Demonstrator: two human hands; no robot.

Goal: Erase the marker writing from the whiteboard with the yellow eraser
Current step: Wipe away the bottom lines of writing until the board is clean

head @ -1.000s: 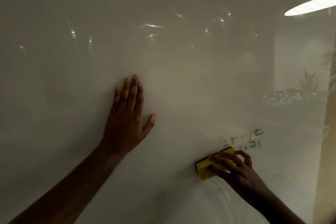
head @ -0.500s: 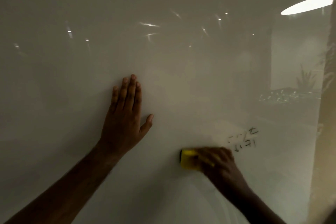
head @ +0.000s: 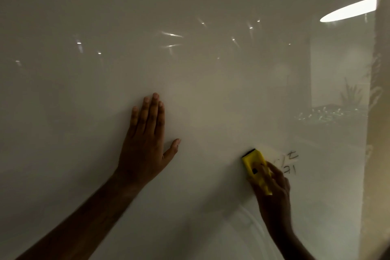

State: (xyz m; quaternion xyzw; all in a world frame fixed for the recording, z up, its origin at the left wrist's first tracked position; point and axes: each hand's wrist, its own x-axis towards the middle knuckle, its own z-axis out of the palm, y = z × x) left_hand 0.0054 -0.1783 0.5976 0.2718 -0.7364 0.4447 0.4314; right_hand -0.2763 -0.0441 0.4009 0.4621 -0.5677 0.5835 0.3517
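A glossy whiteboard (head: 200, 82) fills almost the whole view. My left hand (head: 145, 143) lies flat against it left of centre, fingers together and pointing up, thumb out. My right hand (head: 272, 190) grips the yellow eraser (head: 254, 167) at the lower right and presses it on the board, long side nearly upright, its dark felt edge at the top. Just right of the eraser sit two short rows of dark marker writing (head: 290, 162), the left part smeared and faint.
The board's right edge (head: 368, 154) meets a beige wall strip. Reflections show on the glossy surface: a bright oval ceiling lamp (head: 348, 9), small light spots and a plant at the right. Faint curved wipe streaks (head: 251, 219) lie below the eraser.
The eraser slid left, then came back right and up beside the writing, turning from lying flat to nearly upright. More of the writing's left part is faded. My left hand stayed put.
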